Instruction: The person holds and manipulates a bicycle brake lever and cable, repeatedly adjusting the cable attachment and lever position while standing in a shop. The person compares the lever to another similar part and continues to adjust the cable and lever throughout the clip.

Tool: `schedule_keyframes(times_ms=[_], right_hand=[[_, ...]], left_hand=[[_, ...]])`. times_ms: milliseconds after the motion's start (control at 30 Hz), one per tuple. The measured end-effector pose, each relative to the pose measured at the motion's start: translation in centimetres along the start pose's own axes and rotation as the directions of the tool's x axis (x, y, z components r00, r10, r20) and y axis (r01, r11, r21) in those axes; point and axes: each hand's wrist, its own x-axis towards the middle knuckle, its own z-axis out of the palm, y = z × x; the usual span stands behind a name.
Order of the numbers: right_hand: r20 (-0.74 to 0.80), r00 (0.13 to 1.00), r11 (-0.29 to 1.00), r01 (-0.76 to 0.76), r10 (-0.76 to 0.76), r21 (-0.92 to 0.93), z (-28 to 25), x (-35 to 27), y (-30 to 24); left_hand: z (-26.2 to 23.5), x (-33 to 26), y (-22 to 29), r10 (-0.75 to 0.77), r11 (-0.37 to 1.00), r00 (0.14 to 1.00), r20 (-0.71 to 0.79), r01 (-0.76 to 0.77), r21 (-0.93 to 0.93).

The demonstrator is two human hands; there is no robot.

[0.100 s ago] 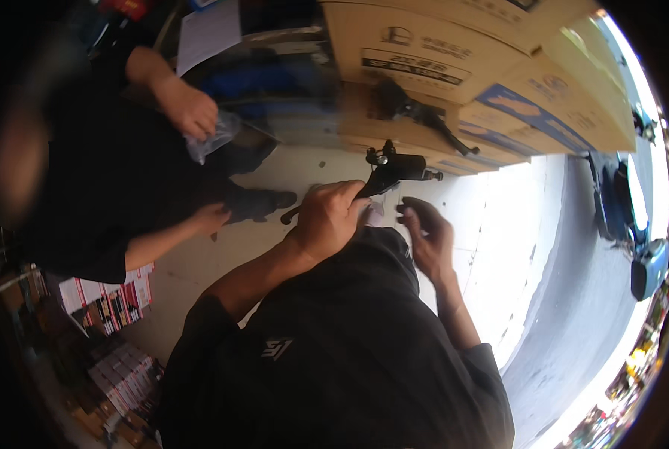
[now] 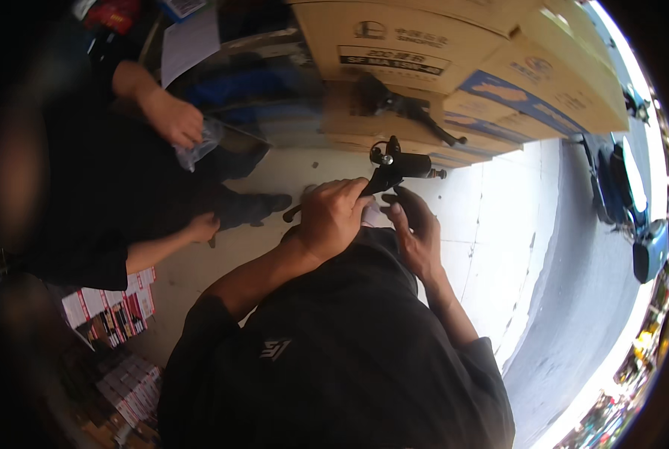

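The left hand (image 2: 333, 217) is closed around a black lever assembly (image 2: 394, 168), its fingers (image 2: 347, 196) curled and pressed together over the lever's body. The assembly is held in the air above the pale floor (image 2: 491, 224), just in front of the stacked cardboard boxes (image 2: 394, 45); its thin handle end pokes out to the left of the fist and a round clamp stands up at its top. The right hand (image 2: 415, 228) sits just beside the assembly on its right and underneath, fingers loosely spread and reaching up, fingertips near or at the black body; whether they truly touch it cannot be told.

Behind the assembly, the brown boxes are piled in a wall. The nearest large one bears a white rectangular label with a dark band across the top, and a round printed emblem above it. To the right of that, another box (image 2: 529, 90) shows a slanting blue stripe along its face. A second black lever part (image 2: 405, 105) lies on a lower box just above the held assembly.

Left of the assembly, another person's hand (image 2: 173, 120) grips a clear plastic bag (image 2: 199, 146); that person's other hand (image 2: 202, 227) hangs lower. Far below-left lie red-and-white printed packets (image 2: 110, 314). Well to the right of the assembly, on the grey road, stands a parked scooter (image 2: 626, 202).
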Motion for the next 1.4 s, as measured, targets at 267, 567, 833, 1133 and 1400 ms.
schedule_keyframes(times_ms=[267,567,833,1133,1400], right_hand=[[-0.345,0.938,0.975,0.098,-0.024,0.199,-2.9,1.0,1.9],[-0.372,0.928,0.902,0.133,0.032,0.411,-9.6,-1.1,1.6],[-0.271,0.930,0.934,-0.157,0.249,0.321,-13.3,-3.6,2.6],[-0.026,0.958,0.947,-0.278,0.286,0.161,-11.4,-4.5,-0.1],[0.068,0.978,0.980,-0.197,0.195,0.029,-8.4,-2.9,-0.7]], left_hand=[[6.1,1.5,4.7,0.171,0.982,0.976,0.135,-0.157,-0.107],[6.8,1.1,7.6,0.301,0.914,0.816,0.493,-0.099,-0.394],[5.5,4.1,4.0,0.228,0.912,0.872,0.434,-0.036,-0.408],[5.5,5.8,1.4,0.354,0.825,0.815,0.458,-0.042,-0.564],[4.8,4.9,-2.8,0.164,0.568,0.535,0.829,0.636,-0.522]])
